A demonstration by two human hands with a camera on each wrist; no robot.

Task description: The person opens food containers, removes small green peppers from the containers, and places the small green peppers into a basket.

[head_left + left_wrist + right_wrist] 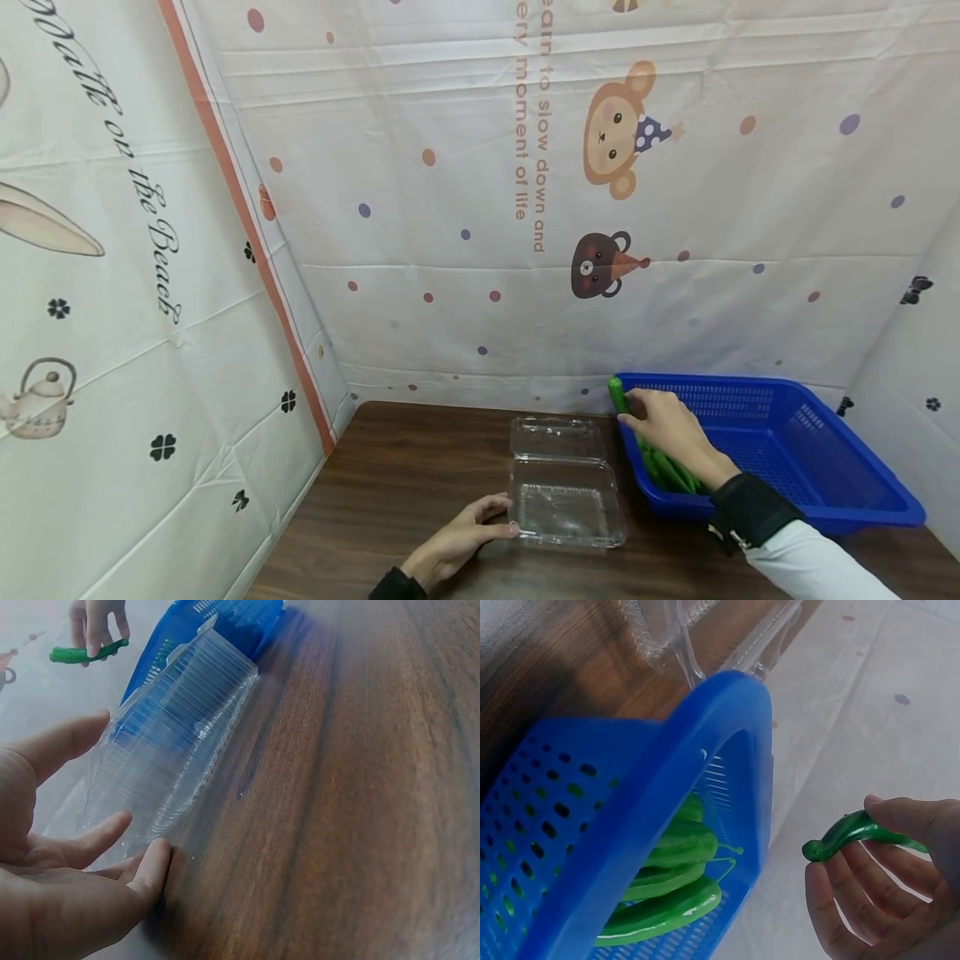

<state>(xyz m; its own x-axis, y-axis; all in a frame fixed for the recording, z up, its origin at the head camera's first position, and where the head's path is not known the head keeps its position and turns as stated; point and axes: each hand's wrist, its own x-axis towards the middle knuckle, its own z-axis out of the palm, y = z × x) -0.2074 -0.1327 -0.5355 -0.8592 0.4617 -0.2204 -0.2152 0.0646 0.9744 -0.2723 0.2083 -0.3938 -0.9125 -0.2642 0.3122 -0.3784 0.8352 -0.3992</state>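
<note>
While left hand (457,543) rests flat, fingers relaxed against clear clamshell (566,502), right hand (670,427) fingers pinch green pepper (847,835) above blue basket (825,492).

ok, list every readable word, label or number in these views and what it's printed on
"...earn to slow down and ...ery moment of life": orange vertical lettering on the white cartoon-print back curtain, its top cut off by the frame.
"...alk on the Beach": black script on the white left curtain with teapot and clover prints, first word partly out of frame.
No text shows on the clear plastic clamshell box, the blue perforated plastic basket or the green peppers.
</note>
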